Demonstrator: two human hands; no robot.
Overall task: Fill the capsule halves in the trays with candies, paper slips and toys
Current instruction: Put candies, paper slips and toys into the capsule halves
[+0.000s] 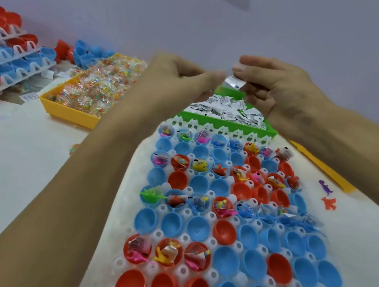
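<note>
My right hand (273, 87) pinched a paper slip (236, 82) above the green bin (224, 124); my left hand (182, 76), fingers curled, met it. The unfilled capsule halves (253, 266) lay below, toward me.

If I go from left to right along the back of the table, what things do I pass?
Stacked white trays of red and blue capsule halves → yellow plastic tray of wrapped candies → green plastic tray of folded paper slips → purple toy and orange toy lying loose on the table.

Glossy plastic capsule halves (226, 261) fill a white moulded plastic tray (188, 273).
Candies (91, 90) sit in clear shiny wrappers; the slips (229, 110) are printed paper.
</note>
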